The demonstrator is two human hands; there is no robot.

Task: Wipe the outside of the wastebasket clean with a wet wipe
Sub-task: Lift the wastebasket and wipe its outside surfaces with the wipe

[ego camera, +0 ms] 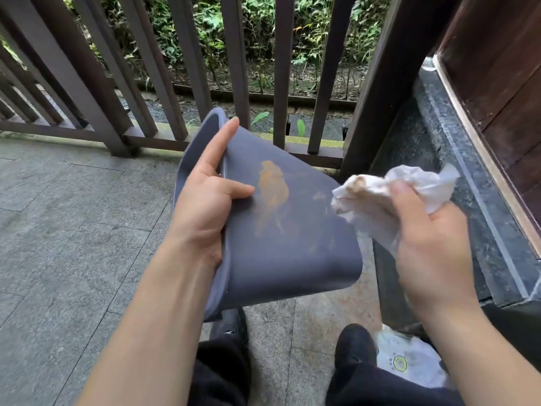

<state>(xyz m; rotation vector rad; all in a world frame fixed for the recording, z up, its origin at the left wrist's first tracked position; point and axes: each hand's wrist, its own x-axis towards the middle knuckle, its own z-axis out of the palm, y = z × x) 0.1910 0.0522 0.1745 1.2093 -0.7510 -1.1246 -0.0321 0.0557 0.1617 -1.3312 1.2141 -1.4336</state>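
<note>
A blue-grey wastebasket [307,244] is held on its side in mid-air, mouth to the left, bottom to the right. An orange-brown smear [273,189] runs down its upturned side. My left hand [205,200] grips the rim, thumb on the outer wall, index finger stretched along the edge. My right hand [433,238] holds a crumpled white wet wipe [380,194], stained brown at its left tip. The wipe hovers at the basket's right edge, just right of the smear.
A dark wooden railing [164,83] stands ahead with greenery behind. A dark stone ledge [468,200] and wooden door frame [497,83] are at the right. Grey stone tiles [73,230] lie below. My black shoes and a white packet [409,361] are near my feet.
</note>
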